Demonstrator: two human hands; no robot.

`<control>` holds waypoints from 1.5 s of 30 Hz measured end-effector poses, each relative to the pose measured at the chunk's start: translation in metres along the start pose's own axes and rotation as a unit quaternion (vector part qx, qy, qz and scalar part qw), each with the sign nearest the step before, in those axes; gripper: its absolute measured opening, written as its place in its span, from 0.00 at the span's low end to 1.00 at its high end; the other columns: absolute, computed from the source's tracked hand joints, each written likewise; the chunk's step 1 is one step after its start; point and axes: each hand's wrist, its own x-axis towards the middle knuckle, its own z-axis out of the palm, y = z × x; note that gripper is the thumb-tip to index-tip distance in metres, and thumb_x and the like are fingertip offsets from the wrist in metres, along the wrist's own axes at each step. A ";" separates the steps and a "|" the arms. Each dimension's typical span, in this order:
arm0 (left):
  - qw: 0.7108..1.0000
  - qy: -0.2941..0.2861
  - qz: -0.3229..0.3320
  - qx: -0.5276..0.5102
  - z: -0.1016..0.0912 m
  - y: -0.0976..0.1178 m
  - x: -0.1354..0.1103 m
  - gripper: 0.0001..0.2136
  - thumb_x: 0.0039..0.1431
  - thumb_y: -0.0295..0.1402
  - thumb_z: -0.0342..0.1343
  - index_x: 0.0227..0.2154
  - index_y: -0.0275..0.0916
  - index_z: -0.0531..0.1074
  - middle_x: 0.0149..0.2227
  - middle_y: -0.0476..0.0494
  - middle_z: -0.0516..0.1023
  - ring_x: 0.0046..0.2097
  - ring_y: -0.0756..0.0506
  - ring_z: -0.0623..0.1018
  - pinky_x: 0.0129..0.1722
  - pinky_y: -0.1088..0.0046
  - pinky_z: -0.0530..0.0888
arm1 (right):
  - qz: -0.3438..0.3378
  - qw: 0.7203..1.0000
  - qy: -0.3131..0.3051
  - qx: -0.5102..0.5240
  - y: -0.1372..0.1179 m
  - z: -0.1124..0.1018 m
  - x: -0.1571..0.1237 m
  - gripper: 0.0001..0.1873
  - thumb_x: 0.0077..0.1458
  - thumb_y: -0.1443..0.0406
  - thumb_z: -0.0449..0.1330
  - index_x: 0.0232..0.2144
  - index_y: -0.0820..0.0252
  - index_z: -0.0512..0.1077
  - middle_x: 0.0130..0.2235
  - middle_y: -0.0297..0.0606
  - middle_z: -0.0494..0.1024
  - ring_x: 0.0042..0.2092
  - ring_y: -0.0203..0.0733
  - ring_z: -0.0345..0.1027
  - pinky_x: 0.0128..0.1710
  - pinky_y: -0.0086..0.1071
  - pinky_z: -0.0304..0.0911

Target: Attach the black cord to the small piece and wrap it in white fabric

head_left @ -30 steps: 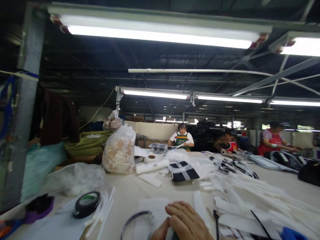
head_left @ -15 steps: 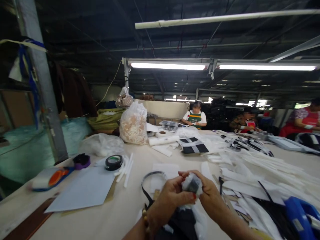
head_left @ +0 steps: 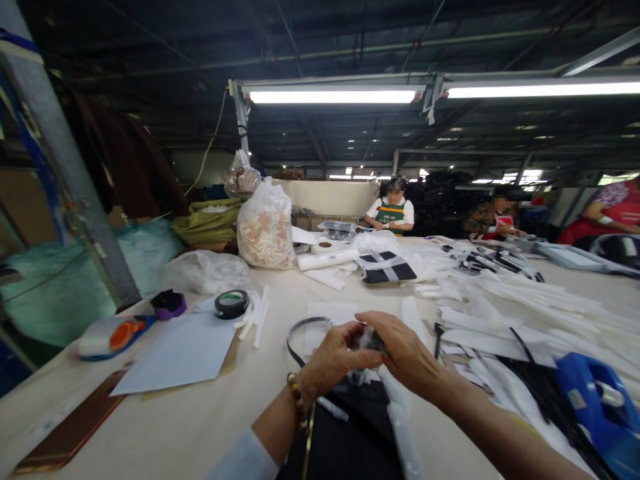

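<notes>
Between my two hands sits a small dark piece in translucent white wrapping (head_left: 369, 339), largely covered by the fingers. My left hand (head_left: 333, 360), with a beaded bracelet at the wrist, grips it from the left with the thumb along its near side. Curved over its right side, my right hand (head_left: 407, 347) has its fingers pressed to the wrapping. Below them a black bag-like item (head_left: 350, 433) with a gold-coloured zip edge lies on the table, clear plastic (head_left: 403, 427) along its right side. A thin dark strap (head_left: 295, 328) loops out beyond my left hand.
At left are a pale blue sheet (head_left: 173, 357), a black tape roll (head_left: 231, 304), a tape dispenser (head_left: 110, 337) and a phone-like brown slab (head_left: 75, 423). White strips (head_left: 500, 340) and a blue dispenser (head_left: 597, 400) lie right. A stuffed plastic bag (head_left: 265, 227) stands behind; co-workers sit beyond.
My right hand has flattened over the wrapped piece, which now shows less. My view has tipped downward a little, and more of the black item shows below my hands.
</notes>
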 end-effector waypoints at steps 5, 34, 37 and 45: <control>0.999 0.044 -0.009 -0.006 0.002 -0.001 -0.002 0.22 0.35 0.31 0.68 0.37 0.34 0.70 0.32 0.48 0.72 0.35 0.49 0.69 0.36 0.73 0.65 | 0.280 0.918 0.011 0.282 -0.005 0.016 -0.016 0.17 0.51 0.68 0.55 0.45 0.58 0.66 0.44 0.40 0.75 0.42 0.42 0.71 0.42 0.37 0.69; 0.992 0.023 -0.052 0.112 -0.017 -0.027 0.001 0.35 0.27 0.36 0.71 0.44 0.38 0.67 0.39 0.47 0.72 0.40 0.44 0.70 0.40 0.70 0.66 | 0.066 0.997 0.041 0.017 0.009 0.034 -0.030 0.21 0.51 0.75 0.47 0.47 0.63 0.67 0.45 0.49 0.76 0.46 0.45 0.70 0.44 0.42 0.68; 0.990 0.002 -0.069 0.127 -0.021 -0.029 0.000 0.39 0.27 0.36 0.71 0.48 0.41 0.64 0.40 0.47 0.72 0.43 0.42 0.70 0.44 0.68 0.66 | -0.041 0.997 0.045 -0.056 0.010 0.031 -0.029 0.18 0.56 0.72 0.47 0.49 0.66 0.66 0.47 0.51 0.74 0.50 0.46 0.67 0.48 0.43 0.65; 0.964 0.016 -0.018 0.266 -0.020 -0.036 0.000 0.34 0.32 0.41 0.69 0.46 0.40 0.66 0.37 0.48 0.73 0.38 0.45 0.72 0.40 0.70 0.68 | -0.033 0.998 0.019 -0.052 0.012 0.034 -0.039 0.18 0.59 0.70 0.46 0.50 0.64 0.64 0.47 0.49 0.74 0.49 0.44 0.68 0.47 0.40 0.65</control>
